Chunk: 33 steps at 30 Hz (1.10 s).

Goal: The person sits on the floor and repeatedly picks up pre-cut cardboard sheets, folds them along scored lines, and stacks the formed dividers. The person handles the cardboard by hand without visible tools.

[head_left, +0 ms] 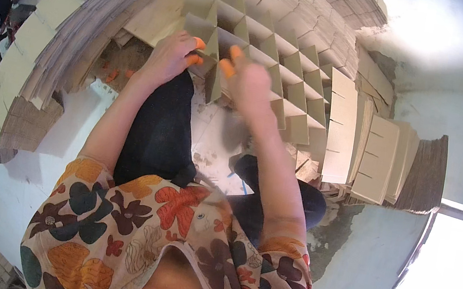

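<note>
A cardboard divider grid (198, 3) of slotted strips crossed into square cells stands before me, reaching toward the right. My left hand (169, 57) is at its near left corner, with orange finger covers on thumb and finger. Those fingertips are closed on the edge of a cardboard strip (209, 59). Just to the right, my right hand (250, 84) is over the near side of the grid, blurred by motion. Its orange-covered fingertips are close to the strips, and whether they grip one is unclear.
Long stacks of cardboard strips (71, 28) line the left, and more stacks (317, 25) lie behind the grid. At the right, slotted cardboard sheets (376, 158) stand upright. Scraps litter the floor between my dark-trousered legs (158, 127). A bright opening (440, 280) is at the lower right.
</note>
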Motion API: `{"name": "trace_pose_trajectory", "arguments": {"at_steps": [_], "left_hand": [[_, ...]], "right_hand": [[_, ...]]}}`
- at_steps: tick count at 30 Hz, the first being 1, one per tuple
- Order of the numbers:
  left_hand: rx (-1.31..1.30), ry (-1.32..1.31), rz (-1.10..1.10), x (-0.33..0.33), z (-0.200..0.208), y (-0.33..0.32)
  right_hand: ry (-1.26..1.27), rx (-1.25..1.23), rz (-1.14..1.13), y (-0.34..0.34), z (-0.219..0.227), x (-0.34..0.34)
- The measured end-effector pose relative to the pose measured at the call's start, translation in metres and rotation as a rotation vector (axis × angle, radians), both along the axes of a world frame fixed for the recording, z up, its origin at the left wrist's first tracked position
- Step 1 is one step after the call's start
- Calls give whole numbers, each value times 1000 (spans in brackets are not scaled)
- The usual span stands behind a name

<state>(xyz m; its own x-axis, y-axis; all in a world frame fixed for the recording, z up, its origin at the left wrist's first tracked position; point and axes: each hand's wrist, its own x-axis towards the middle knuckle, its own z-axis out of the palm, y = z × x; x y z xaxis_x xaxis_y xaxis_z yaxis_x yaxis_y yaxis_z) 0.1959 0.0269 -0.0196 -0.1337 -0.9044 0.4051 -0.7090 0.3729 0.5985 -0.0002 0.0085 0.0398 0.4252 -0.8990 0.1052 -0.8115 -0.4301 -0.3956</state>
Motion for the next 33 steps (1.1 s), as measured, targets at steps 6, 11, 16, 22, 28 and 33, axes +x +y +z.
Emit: {"name": "trace_pose_trajectory", "arguments": {"at_steps": [6, 11, 16, 22, 28, 33], "left_hand": [[-118, -232, -198, -27, 28, -2], [16, -347, -272, -41, 37, -47], [104, -355, -337, -52, 37, -107], [125, -451, -418, -68, 30, -156], [122, -493, -413, -67, 20, -186], [117, -639, -404, -71, 23, -194]], "right_hand": [[46, -354, -277, -66, -9, -75], [83, -537, -358, -80, 12, -146], [327, -193, -685, -62, 30, -288], [184, 275, -734, -25, 18, -386], [-211, 350, -656, -8, 10, -404], [-815, 223, -877, 24, 13, -446]]}}
